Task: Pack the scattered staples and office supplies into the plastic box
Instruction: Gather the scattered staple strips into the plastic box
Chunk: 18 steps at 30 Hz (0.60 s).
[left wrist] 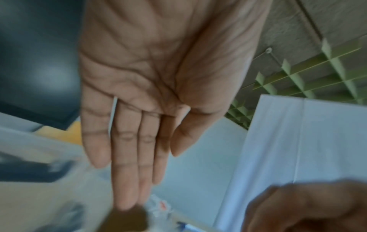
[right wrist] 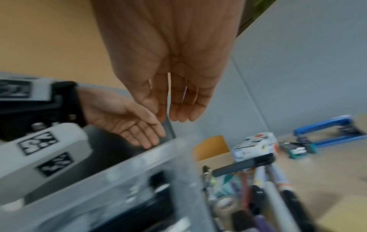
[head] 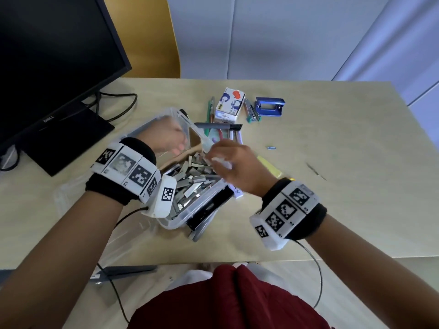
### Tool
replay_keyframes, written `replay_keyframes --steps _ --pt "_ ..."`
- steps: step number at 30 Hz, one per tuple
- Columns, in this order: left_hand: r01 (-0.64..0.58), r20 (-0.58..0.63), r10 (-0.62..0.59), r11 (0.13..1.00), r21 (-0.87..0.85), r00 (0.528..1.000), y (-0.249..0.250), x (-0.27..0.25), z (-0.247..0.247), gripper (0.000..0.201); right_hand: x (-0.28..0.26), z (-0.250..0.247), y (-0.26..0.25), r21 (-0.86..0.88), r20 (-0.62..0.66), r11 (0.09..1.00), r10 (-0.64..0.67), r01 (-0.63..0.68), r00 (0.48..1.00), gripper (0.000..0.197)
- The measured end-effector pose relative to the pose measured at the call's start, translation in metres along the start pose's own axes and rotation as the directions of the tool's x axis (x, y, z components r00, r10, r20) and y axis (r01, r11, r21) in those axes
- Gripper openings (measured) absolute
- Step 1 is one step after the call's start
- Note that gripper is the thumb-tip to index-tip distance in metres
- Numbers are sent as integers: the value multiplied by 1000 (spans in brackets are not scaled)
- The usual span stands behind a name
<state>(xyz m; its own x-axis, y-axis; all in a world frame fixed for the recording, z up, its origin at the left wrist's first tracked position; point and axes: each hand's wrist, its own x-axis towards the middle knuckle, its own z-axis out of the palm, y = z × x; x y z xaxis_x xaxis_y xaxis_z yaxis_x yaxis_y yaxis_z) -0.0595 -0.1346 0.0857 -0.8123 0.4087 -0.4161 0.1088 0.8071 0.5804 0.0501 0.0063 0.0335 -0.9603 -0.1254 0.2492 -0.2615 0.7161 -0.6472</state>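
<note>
Right now both your hands hover over the clear plastic box (head: 177,219), which sits on the counter (head: 332,210) in front of you, tilted and heaped with loose strips of silver staples (head: 192,179). Your left hand (left wrist: 158,87) is released: the left wrist view shows the palm flat, fingers straight and together, holding nothing, above the far end of the box. Your right hand (right wrist: 174,66) is blurred in the head view, where something white shows at the fingers (head: 222,162); the right wrist view shows a relaxed, bare palm with fingers hanging loosely, so that grip reads as released too.

Just beyond the box lies a bundle of pens and markers (head: 225,131), a dark grey marker (head: 218,126) lying across the top of them. Farther back stands a small white carton (head: 230,104) printed "TAPE DISPENSER"; the rest of its lettering is too small to read. Beside it lie a small stapler with teal ends (head: 252,112) and a blue hole punch (head: 270,106). A yellow pad of sticky notes (head: 270,167) peeks out from under your right hand, and a blue paper clip (head: 271,147) lies alone, well apart to the right.

At the left, a black monitor (head: 52,55) marked "DELL" stands on the counter.
</note>
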Motion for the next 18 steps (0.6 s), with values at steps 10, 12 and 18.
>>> replay_keyframes --steps 10,12,18 --pt "-297 -94 295 955 -1 951 106 4 70 23 -57 -96 126 -166 -47 842 514 -514 857 20" --pt "-291 -18 291 957 8 957 116 11 100 19 -76 -103 143 -209 22 825 541 -525 841 21" --pt "-176 160 152 973 150 975 115 38 186 22 -119 -106 177 -304 229 793 599 -528 767 19"
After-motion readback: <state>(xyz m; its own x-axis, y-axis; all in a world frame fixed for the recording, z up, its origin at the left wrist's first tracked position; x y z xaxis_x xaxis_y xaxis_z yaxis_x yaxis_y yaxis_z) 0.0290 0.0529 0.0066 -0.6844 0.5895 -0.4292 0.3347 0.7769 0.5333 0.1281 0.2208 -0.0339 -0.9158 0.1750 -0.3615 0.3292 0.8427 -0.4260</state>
